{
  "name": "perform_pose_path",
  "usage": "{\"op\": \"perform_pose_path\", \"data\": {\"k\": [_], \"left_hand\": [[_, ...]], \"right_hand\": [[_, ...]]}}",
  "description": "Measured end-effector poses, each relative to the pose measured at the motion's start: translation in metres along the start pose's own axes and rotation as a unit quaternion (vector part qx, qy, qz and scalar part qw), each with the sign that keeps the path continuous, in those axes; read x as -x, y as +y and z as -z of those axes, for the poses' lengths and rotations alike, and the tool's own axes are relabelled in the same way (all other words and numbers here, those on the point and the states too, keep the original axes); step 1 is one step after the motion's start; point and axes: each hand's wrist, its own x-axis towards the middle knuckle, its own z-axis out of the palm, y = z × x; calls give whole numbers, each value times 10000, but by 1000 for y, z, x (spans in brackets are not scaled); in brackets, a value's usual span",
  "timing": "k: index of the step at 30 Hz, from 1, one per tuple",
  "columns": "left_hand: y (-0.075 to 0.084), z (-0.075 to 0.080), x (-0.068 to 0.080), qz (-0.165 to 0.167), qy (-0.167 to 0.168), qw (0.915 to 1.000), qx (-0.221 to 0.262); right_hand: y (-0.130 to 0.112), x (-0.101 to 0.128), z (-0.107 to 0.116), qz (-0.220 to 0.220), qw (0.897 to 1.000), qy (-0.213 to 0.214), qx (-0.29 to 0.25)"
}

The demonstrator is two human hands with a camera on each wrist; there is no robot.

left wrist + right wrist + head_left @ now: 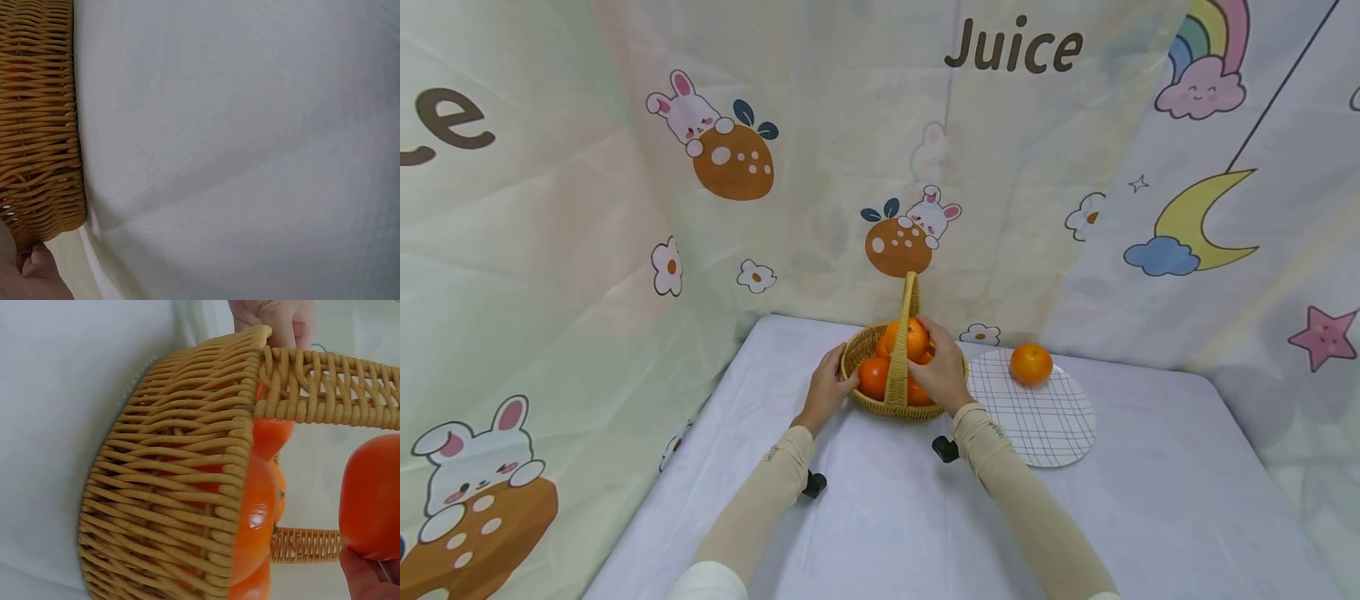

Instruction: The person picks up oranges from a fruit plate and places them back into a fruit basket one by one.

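Observation:
My left hand point(829, 388) grips the left rim of a woven wicker basket point(868, 406), its fingertips against the wicker wall. The basket stands upright on the table, its tall handle point(898, 367) arching over several smooth orange-red fruits point(872, 377). My right hand point(946, 371) reaches over the basket's right side and holds a smooth orange-red fruit that looks like a persimmon point(375, 494). In the right wrist view this persimmon is above the rim, beside the handle, with fingertips at its lower edge. Part of the right hand is out of that view.
A round white plate with a checked pattern point(1037, 425) lies to the right of the basket, with one orange point(1032, 364) near its far edge. A white cloth point(880, 517) covers the table. Printed fabric walls point(820, 167) stand behind and at both sides.

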Motion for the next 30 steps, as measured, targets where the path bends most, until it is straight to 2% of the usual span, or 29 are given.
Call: {"op": "perform_pose_path", "data": {"k": [7, 16, 25, 30], "left_hand": [[-1, -1, 2, 8, 26, 10000, 48], [-1, -2, 1, 14, 26, 9999, 126], [0, -1, 1, -55, 66, 10000, 25], [-1, -2, 1, -87, 71, 9999, 33]], "right_hand": [[14, 6, -3, -100, 9995, -63, 280], [17, 2, -7, -83, 9994, 46, 319], [18, -2, -11, -332, 9992, -119, 178], [21, -2, -12, -315, 9985, -265, 354]]}}
